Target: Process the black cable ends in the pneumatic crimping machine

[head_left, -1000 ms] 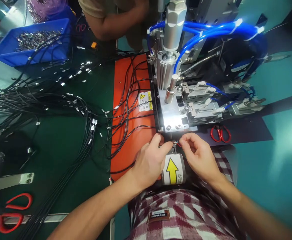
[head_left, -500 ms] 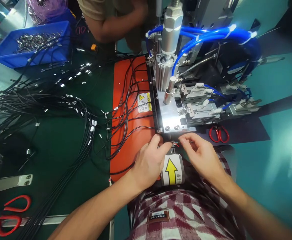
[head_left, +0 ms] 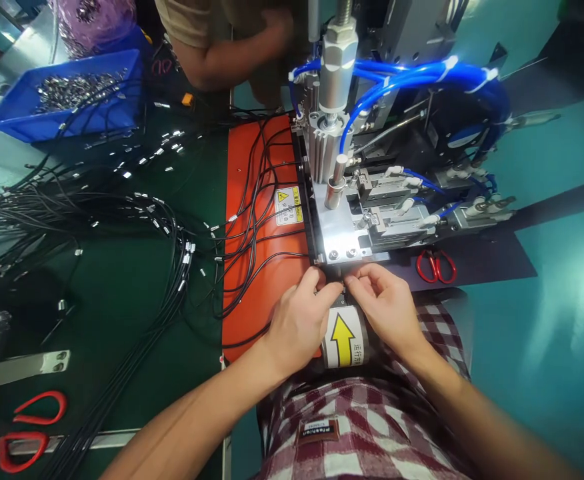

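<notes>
My left hand [head_left: 299,323] is closed in a pinch at the front end of the machine [head_left: 329,230], just below its metal plate. A cable's end with thin red wires showed at that thumb a moment ago; my fingers now cover it. My right hand [head_left: 387,310] is closed too, its thumb and index fingertip meeting the left fingertips. Whatever lies between the right fingers is hidden. Right below both hands is a round part carrying a yellow arrow label [head_left: 342,339]. Several black cables [head_left: 255,233] run over the orange cover [head_left: 242,147] into the machine's side.
Red-handled scissors [head_left: 436,267] lie right of the machine, with another red-handled pair [head_left: 32,427] at lower left. A blue bin [head_left: 17,110] holds small metal parts. Bundled cables [head_left: 172,247] spread over the green table [head_left: 137,287]. Another person's arm [head_left: 237,57] is at the back.
My right hand has moved left, bringing its fingertips against the left ones and covering the red wires. The left hand has stayed nearly still. The view shifted slightly.
</notes>
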`<state>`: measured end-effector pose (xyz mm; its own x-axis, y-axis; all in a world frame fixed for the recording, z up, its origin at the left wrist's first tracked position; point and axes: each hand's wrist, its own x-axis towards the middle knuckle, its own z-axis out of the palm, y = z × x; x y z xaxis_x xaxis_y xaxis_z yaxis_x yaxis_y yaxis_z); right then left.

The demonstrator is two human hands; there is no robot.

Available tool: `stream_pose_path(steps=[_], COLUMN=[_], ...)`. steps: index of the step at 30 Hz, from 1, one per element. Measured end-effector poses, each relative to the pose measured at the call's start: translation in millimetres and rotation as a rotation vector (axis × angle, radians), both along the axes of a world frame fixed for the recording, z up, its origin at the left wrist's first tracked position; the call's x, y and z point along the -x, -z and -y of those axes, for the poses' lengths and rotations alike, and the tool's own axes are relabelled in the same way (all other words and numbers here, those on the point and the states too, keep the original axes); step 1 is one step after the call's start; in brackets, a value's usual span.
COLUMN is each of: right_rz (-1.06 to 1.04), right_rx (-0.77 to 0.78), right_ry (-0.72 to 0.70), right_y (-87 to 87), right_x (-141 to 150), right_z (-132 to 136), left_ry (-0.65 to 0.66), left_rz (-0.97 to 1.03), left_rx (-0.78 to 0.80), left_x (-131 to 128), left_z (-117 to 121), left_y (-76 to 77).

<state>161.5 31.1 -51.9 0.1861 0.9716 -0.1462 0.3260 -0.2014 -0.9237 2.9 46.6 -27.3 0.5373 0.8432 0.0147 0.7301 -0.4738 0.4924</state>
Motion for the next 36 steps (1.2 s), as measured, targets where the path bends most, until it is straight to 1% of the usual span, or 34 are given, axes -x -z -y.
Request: stream_pose_path(steps=[3,5,11,17,24,30,33,36], right_rz=[-0.026,-0.036,-0.232,-0.370,-0.400,-0.472,-0.444,-0.376], right_rx=[-0.030,-0.013,0.152,0.255,0.259,0.326,0.304,0.248], right_ry=[-0.017,-0.023,0.008,-0.024,0.020,-0.028,-0.006,0.055], right_y=[3.8,5.4,1.5,-0.9,-3.9,-6.8,-7.5,-7.0], right_x=[-4,-8,-10,-10,-9,-10,-14,-13], right_z=[4,6,1,-5,-6,-10,-7,3], left_ry=[-0.007,-0.003,0.009,0.010,0.016,0.036,0.045,0.051], left_rz=[-0.015,-0.020,-0.025,-0.028,-0.034,-0.087,-0.101,-0.072], left_rx=[-0.001,-0.004,-0.002,0.006,-0.003,-0.010,-0.063,-0.083], left_x=[0,1,1,0,0,1,1,2], left_z=[0,1,1,1,0,1,0,0], left_y=[0.0,0.6,0.9,-0.6,0.1,-5.0,-6.7,-6.3])
